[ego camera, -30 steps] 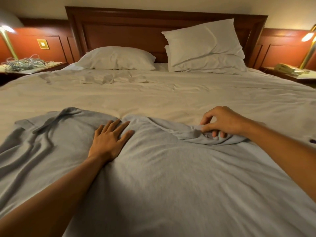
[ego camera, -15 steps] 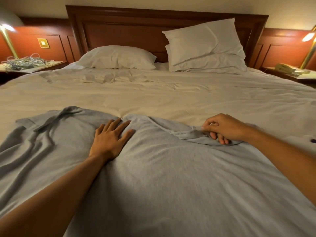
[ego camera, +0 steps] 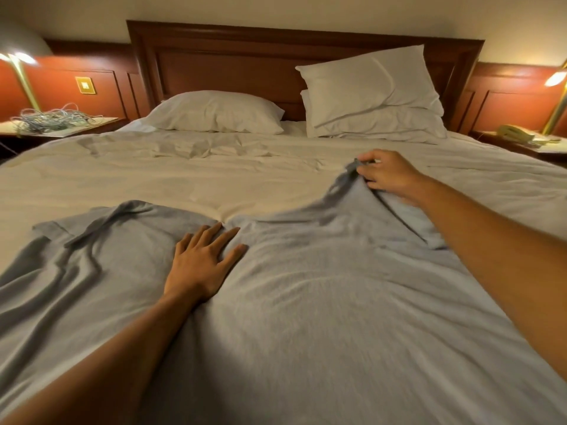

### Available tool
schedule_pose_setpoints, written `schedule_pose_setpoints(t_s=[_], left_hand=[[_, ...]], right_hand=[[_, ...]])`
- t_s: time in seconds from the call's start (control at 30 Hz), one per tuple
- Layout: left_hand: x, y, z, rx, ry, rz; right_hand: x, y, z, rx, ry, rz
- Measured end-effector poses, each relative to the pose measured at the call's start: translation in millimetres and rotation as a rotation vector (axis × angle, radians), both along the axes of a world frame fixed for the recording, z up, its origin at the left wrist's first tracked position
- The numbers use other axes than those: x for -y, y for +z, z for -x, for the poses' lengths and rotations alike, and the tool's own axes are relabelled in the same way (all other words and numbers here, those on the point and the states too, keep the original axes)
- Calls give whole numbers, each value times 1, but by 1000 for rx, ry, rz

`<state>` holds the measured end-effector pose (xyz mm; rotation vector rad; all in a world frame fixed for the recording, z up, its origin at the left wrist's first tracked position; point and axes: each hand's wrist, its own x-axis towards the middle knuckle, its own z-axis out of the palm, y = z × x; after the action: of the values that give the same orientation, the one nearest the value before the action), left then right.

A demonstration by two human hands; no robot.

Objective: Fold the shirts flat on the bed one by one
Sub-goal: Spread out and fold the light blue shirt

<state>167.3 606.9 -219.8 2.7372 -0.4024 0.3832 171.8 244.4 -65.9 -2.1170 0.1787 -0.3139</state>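
A large grey shirt [ego camera: 322, 302] lies spread across the near part of the white bed [ego camera: 214, 179]. My left hand [ego camera: 202, 262] presses flat on the shirt near its collar, fingers straight and spread. My right hand [ego camera: 389, 176] pinches the shirt's right sleeve or shoulder edge and holds it stretched out toward the far right, lifted a little off the sheet. The shirt's left sleeve [ego camera: 70, 231] lies creased at the left.
Three white pillows lean at the wooden headboard [ego camera: 214, 62]: one pillow [ego camera: 214, 111] on the left, two stacked pillows [ego camera: 371, 96] on the right. A bedside table with tangled cables [ego camera: 52, 119] stands left; a telephone [ego camera: 515, 134] and lamp stand right.
My right hand has carried the pinched sleeve away from the collar, up and to the right, unfolding it. My left hand stays pressed in place.
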Motion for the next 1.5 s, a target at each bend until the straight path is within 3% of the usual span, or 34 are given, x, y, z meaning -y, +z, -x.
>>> schedule_pose_setpoints(t_s=[0.17,0.3,0.47,0.57,0.67,0.77,0.83,1.03,1.17,1.27,1.33,1.4,1.5], left_hand=[[1,3,2,-4,3,-3],[1,4,2,1,3,-11],[2,3,1,-8,3,-31],[2,6,3,-29,4,-42],[3,19,10,-37,-12,9],[-18,27,19,-7,58,36],[-55,26,17,-59,54,-75],[-207,35,-42,-163,124,-258],[-223,39,-79,-145,253,-338],[-202,57,-78,-67,402,-261],[-178,55,-60,32,183,-194],[-158,41,-32,-31,-136,-142],[-165,34,-9,-213,-204,-222]], right_hand=[[-45,-39,-35,-210,117,347],[-29,-78,-17,-196,31,521],[7,-115,43,-311,-77,775],[-32,-111,68,-341,-137,631],[-101,-108,99,-343,-38,492],[-150,-121,121,-303,-4,655],[-154,-127,123,-283,-32,746],[-150,-145,110,-272,-87,808],[-152,-149,107,-262,-107,809],[-153,-149,108,-267,-121,812],[-153,-150,108,-261,-123,810],[-152,-153,106,-253,-125,807],[-150,-155,104,-279,-123,815]])
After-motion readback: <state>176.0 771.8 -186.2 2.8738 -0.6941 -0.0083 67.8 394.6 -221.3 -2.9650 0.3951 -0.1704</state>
